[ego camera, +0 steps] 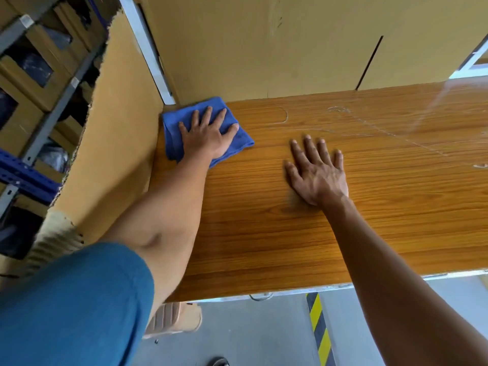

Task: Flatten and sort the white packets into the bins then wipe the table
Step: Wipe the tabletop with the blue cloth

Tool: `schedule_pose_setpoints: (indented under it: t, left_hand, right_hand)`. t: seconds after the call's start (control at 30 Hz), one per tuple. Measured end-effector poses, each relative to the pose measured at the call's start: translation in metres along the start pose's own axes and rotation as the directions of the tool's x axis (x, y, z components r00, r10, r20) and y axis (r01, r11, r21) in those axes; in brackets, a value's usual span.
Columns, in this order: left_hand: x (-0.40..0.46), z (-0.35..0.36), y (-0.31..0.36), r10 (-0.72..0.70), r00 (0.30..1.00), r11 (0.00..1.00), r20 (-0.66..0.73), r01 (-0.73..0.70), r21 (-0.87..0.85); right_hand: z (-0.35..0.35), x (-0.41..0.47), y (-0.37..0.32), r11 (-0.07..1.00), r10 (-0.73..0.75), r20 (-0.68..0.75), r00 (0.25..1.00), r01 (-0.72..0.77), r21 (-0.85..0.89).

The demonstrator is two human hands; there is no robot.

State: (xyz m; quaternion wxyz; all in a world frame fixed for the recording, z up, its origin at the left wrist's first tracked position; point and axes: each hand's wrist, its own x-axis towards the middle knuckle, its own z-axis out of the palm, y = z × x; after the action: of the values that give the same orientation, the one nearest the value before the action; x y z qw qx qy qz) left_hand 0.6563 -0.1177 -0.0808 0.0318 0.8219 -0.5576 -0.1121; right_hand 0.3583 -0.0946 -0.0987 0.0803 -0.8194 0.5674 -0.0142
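Left hand (208,136) presses the blue cloth (237,138) flat-fingered; right hand (317,173) braces, fingers spread, on the table (264,233). Best sweep overlapping strokes toward the white smears (343,112).

Cloth (208,129) was blue. Desk (369,207) was orange-brown woodgrain with pale whitish streaks. Cardboard panels (264,48) were tan. Sleeve (66,299) was teal-blue. Floor (250,334) was grey; floor strip (319,328) was yellow-black striped.

Glossy wood-grain table (330,220); soft blue cloth (184,133); matt brown cardboard panels (250,48); grey metal shelving (52,109).
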Motion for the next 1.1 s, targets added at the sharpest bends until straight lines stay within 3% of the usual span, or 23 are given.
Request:
schedule_pose_setpoints:
  t: [0.17,0.47,0.67,0.93,1.1]
  left_hand:
    - [-0.071,0.019,-0.012,-0.01,0.999,1.0,-0.046,0.01,-0.004]
    - [0.015,0.001,-0.011,-0.057,0.998,0.998,-0.024,0.057,-0.015]
    - [-0.06,0.02,-0.013,-0.029,0.998,1.0,-0.053,0.029,-0.008]
    - [0.025,-0.004,-0.013,-0.056,0.998,0.998,-0.033,0.056,0.007]
    - [-0.045,0.011,-0.022,-0.057,0.997,0.998,-0.049,0.058,0.032]
  right_hand:
    - [-0.002,-0.003,-0.006,1.0,0.015,-0.005,1.0,-0.015,0.015]
    - [0.004,0.004,-0.014,0.998,0.054,-0.007,0.999,-0.054,-0.017]
    - [0.001,0.007,-0.027,0.999,0.041,0.007,0.999,-0.041,0.0]
    - [0.01,0.015,-0.024,1.0,-0.012,-0.024,1.0,0.012,-0.018]
    - [0.005,0.012,-0.027,1.0,-0.004,-0.015,1.0,0.004,-0.01]
